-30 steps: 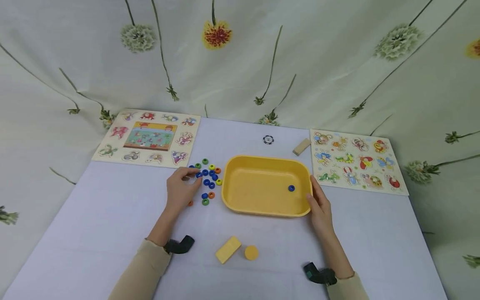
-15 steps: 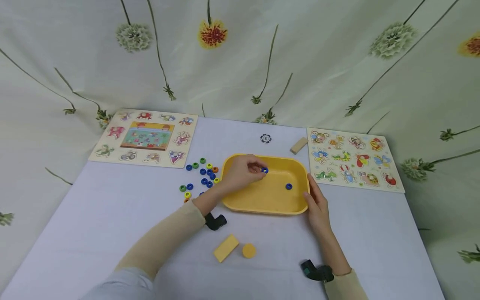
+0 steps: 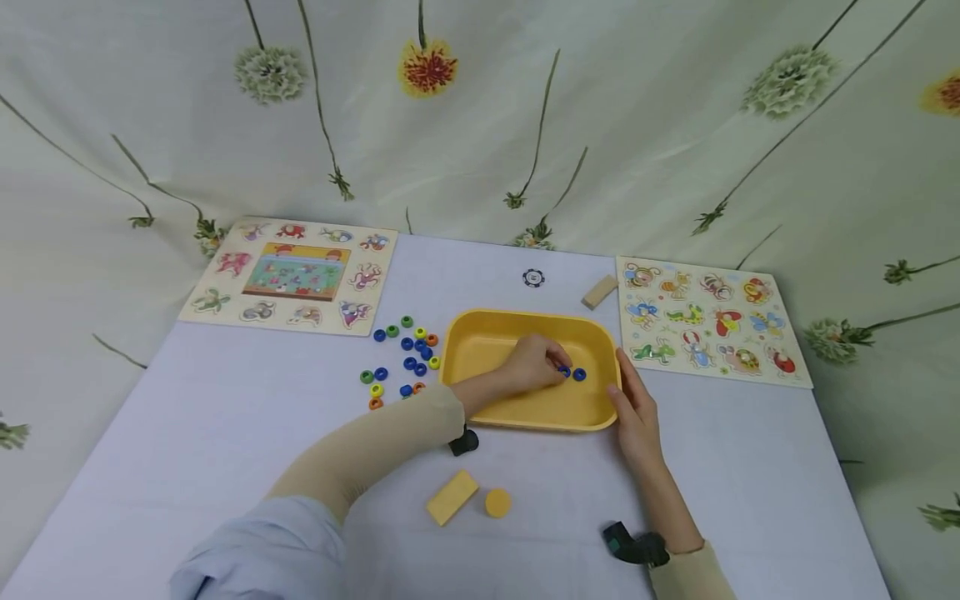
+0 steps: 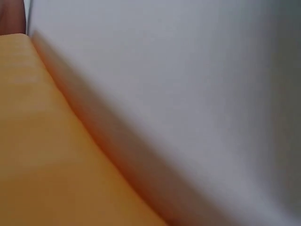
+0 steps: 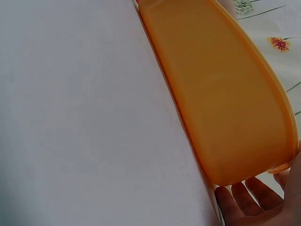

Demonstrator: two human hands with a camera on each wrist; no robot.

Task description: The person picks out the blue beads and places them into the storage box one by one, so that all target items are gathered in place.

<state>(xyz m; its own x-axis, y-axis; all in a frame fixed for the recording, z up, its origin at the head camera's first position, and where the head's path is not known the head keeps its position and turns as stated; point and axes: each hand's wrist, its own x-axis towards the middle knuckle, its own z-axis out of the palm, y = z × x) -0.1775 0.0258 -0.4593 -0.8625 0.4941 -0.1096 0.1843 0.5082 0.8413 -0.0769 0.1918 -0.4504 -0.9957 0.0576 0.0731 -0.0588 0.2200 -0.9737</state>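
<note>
My left hand point(image 3: 534, 363) is low inside the yellow tray point(image 3: 517, 413), its fingertips at a blue bead point(image 3: 564, 372). Just right of that bead, a second blue bead point(image 3: 580, 375) lies on the tray floor. My right hand point(image 3: 637, 414) grips the tray's right end, thumb at the rim and fingers along the outer wall. Those fingers point(image 5: 247, 197) also show against the tray point(image 5: 225, 94) in the right wrist view. Only the tray's outer side point(image 4: 51, 141) fills the left of the left wrist view; the bead is hidden there.
Several loose beads point(image 3: 409, 363) in blue, green, yellow and orange lie left of the tray. Picture puzzle boards stand at the back left point(image 3: 296, 271) and right point(image 3: 712, 321). A wooden block point(image 3: 453, 497) and a yellow disc point(image 3: 497, 502) lie in front; behind are a chip point(image 3: 533, 278) and another block point(image 3: 600, 292).
My left hand has gone from the loose beads over the tray's left rim and down into it, carrying a blue bead beside the one lying there. The right hand stays on the tray.
</note>
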